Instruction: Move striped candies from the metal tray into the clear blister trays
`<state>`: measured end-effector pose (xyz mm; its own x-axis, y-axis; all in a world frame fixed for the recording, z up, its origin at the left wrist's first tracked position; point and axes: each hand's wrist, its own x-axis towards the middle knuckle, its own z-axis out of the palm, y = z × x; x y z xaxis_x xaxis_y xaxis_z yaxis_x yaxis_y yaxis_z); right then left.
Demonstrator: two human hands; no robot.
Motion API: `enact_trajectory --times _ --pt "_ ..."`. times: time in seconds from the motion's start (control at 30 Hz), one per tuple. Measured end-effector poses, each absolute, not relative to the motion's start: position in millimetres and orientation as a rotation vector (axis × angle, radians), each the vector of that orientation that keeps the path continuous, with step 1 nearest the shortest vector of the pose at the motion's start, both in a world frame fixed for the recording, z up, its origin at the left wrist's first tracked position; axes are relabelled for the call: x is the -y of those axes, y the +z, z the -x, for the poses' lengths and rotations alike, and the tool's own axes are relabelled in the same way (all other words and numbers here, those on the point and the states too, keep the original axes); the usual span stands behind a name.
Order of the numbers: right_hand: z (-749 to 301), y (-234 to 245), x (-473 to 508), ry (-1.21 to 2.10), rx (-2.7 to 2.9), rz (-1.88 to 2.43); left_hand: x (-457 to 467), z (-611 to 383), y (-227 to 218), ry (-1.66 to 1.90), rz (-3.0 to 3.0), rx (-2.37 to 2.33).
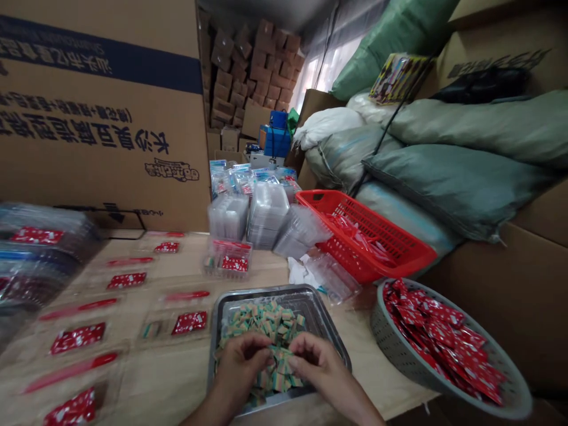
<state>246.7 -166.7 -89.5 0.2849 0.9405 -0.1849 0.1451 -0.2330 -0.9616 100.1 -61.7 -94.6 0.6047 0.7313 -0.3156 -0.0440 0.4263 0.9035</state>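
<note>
Left bare hand (239, 370) and right bare hand (317, 367) curve inward, fingers close together, over small green-and-cream striped sweets (270, 331) heaped in a rectangular steel tray (310, 319); whether either pinches a piece cannot be told; a round grey perforated basket (390, 349) of red foil packets (444, 337) sits rightward; stacked clear plastic trays (266, 216) and a red mesh crate (368, 236) stand beyond; brown cardboard cartons (261, 65) rise farthest.

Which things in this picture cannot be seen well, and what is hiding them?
Head view, all:
- Left hand and right hand: their fingers hide whatever they pinch.
- Metal tray: the hands hide part of its near rim, and the striped cubes hide much of its floor.
- Red packets in the grey basket: printing too small to read.
- Stacked clear trays: cut off by the left edge.
</note>
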Motion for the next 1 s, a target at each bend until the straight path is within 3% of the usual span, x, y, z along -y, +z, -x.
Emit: enact_trajectory --times 0.53,0.8,0.9,1.0 --pt "-200 -123 140 0.953 0.749 1.446 53 -79 -111 0.550 -0.941 -0.782" --pt "-181 -111 139 0.586 1.180 1.699 48 -65 -109 0.572 -0.973 -0.691" --pt "-213 -108 136 0.573 1.198 1.773 46 -58 -112 0.573 -0.926 -0.787" --pt "-263 -117 132 0.265 1.168 2.089 45 -48 -114 0.633 -0.899 -0.855"
